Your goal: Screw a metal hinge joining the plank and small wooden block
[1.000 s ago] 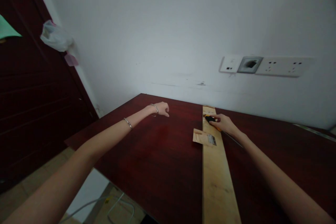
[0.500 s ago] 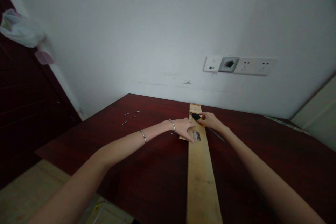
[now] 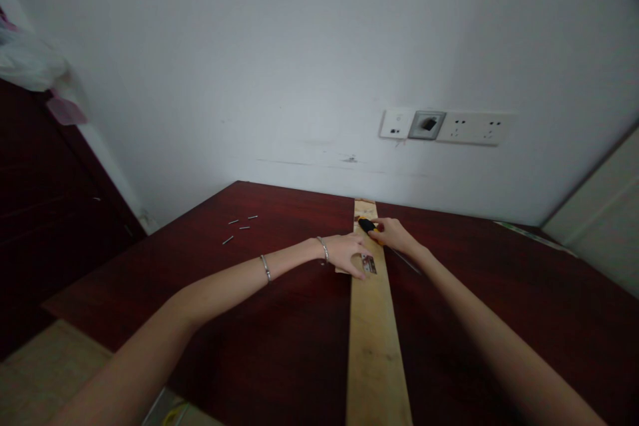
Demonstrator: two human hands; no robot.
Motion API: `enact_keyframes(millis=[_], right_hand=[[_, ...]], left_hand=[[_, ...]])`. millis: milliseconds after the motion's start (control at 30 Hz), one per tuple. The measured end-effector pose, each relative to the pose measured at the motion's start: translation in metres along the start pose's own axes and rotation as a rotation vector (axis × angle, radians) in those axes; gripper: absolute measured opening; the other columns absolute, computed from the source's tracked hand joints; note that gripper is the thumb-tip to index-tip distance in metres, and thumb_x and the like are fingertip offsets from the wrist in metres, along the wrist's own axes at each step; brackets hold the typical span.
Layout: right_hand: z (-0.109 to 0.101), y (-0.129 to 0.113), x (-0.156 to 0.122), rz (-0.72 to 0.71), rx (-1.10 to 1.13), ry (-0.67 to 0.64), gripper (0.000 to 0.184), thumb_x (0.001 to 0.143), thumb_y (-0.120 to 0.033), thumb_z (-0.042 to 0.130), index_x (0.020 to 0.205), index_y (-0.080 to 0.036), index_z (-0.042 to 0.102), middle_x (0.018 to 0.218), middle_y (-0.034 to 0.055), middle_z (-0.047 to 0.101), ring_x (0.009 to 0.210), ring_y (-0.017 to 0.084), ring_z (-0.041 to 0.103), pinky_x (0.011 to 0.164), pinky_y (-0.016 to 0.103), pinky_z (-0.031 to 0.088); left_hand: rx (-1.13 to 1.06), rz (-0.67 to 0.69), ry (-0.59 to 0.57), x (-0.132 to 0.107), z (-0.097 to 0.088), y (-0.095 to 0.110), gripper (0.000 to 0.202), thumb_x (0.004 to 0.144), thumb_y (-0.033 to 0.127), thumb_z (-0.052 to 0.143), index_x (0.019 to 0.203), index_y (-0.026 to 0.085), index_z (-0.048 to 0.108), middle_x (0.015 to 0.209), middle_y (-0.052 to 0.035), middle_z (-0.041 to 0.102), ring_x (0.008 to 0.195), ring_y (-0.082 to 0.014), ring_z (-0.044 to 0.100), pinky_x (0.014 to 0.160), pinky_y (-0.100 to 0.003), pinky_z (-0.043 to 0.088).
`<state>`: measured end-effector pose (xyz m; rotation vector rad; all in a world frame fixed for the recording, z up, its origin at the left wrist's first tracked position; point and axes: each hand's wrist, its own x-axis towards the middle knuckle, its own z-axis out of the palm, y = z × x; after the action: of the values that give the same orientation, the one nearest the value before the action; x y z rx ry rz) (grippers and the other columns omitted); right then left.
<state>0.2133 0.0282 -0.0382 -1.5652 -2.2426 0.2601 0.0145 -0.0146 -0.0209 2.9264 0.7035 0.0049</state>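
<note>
A long pale wooden board [image 3: 377,339] lies on the dark red table, running from near me towards the wall. A small metal hinge [image 3: 369,263] rests on its face. My left hand [image 3: 344,251] reaches in from the left, thumb and fingers spread around the hinge's left side; whether the fingertips touch the hinge is hard to tell. In my right hand [image 3: 393,234] is a screwdriver [image 3: 368,225] with a black and yellow handle, held over the board just beyond the hinge. Its thin shaft points back to the lower right, under my wrist.
Several screws [image 3: 228,239] lie on the left part of the table [image 3: 279,333]. Sockets [image 3: 469,128] are set in the white wall behind. A plastic bag [image 3: 30,60] hangs by the dark door at left. A flat strip [image 3: 536,238] lies at the table's back right.
The view has shifted slightly, so everything sits a little further left. My left hand's thumb and fingers are now closer around the hinge. My right hand still holds the screwdriver.
</note>
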Motion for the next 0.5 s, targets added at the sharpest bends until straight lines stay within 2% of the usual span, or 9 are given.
enact_keyframes(millis=[167, 500], right_hand=[[0.001, 0.0, -0.001, 0.001, 0.018, 0.0, 0.035, 0.075, -0.026, 0.056, 0.103, -0.011, 0.07, 0.078, 0.0079, 0.07, 0.065, 0.016, 0.061, 0.058, 0.021, 0.039], [0.0, -0.002, -0.002, 0.027, 0.04, -0.003, 0.034, 0.074, -0.025, 0.057, 0.104, -0.014, 0.07, 0.081, 0.0076, 0.071, 0.071, 0.017, 0.063, 0.062, 0.02, 0.041]], left_hand=[[-0.054, 0.063, 0.12, -0.002, 0.01, -0.006, 0.056, 0.068, 0.047, 0.074, 0.113, 0.015, 0.064, 0.101, -0.0087, 0.054, 0.096, -0.0211, 0.049, 0.087, -0.028, 0.041], [-0.141, 0.106, 0.248, -0.006, 0.019, -0.008, 0.048, 0.066, 0.041, 0.075, 0.105, 0.015, 0.067, 0.101, -0.0097, 0.056, 0.096, -0.0217, 0.051, 0.091, -0.03, 0.042]])
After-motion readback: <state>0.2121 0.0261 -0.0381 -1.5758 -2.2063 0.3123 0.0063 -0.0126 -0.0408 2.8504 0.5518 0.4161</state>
